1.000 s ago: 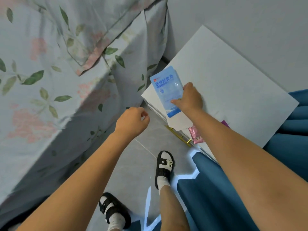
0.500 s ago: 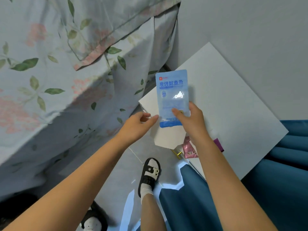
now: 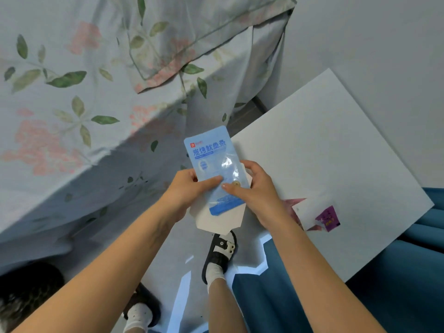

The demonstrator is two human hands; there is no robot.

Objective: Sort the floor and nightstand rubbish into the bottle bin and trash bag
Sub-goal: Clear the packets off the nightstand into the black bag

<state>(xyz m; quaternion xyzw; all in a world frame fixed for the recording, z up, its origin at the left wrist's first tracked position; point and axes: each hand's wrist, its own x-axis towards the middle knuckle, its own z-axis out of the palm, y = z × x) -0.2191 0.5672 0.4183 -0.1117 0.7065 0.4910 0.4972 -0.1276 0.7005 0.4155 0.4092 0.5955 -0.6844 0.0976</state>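
Both the left hand (image 3: 185, 188) and right hand (image 3: 249, 186) grasp the blue snack packet (image 3: 213, 162) and the white paper (image 3: 216, 217) behind it at the nightstand (image 3: 336, 140) edge, centre-frame; collection step; bagging judged next, with purple wrapper (image 3: 328, 218) remaining at 4 o'clock.

This is a bedroom in a home. A bed (image 3: 72, 116) fills the left side, draped in a pale sheet printed with pink flowers and green leaves, its edge hanging down toward the grey tiled floor (image 3: 168, 255). Just beside it, against a plain light wall (image 3: 360, 39), stands a white nightstand (image 3: 336, 145) with small snack wrappers (image 3: 328, 218) lying on its top. A deep blue curtain (image 3: 300, 296) falls to the floor on the right. The person stands here in socks and black house slippers (image 3: 219, 251).
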